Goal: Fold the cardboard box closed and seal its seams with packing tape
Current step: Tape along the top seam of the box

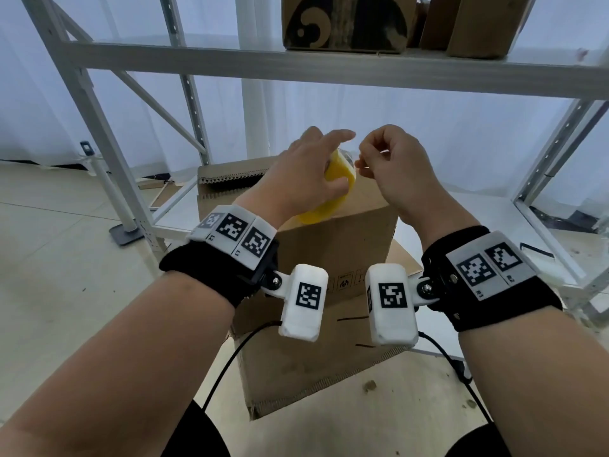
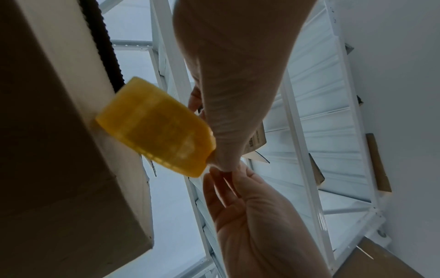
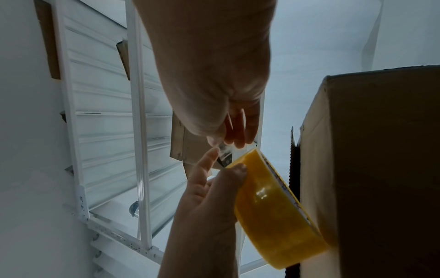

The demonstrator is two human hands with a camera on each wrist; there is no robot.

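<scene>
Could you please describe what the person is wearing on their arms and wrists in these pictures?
Both forearms are bare, with no sleeves. Each wrist carries a black fabric band topped by white plates printed with black square markers. From each band a small hinged bracket holds a rounded white module, also bearing one marker, behind the left hand and the right hand. A thin black cable trails down from each module.

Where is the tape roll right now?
In the head view the yellow tape roll sits centre frame in the left hand, resting against the top of the cardboard box, with the right hand pinching its loose end just beside it.
</scene>
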